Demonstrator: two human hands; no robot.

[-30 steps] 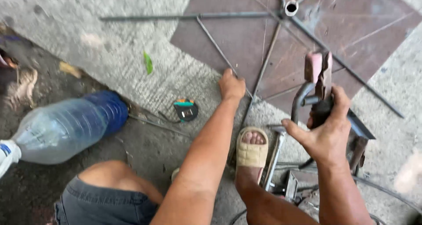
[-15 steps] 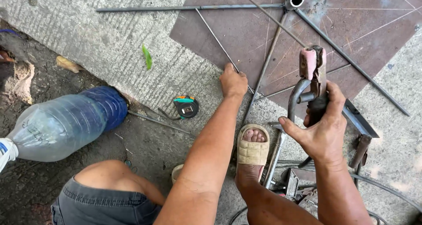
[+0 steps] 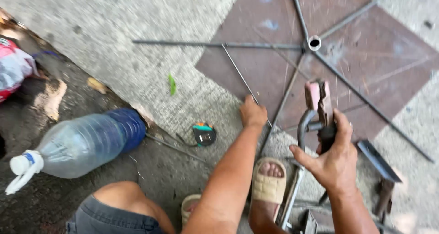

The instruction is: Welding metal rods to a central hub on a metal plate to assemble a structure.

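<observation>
Nearest, below and right of the small pipe ring, the right hand is clenched around a welding clamp pointing up toward the ring. Left of the clamp, the left hand presses a thin rod, whose length runs up-left, away from the ring, and which lies nearer this hand.
</observation>
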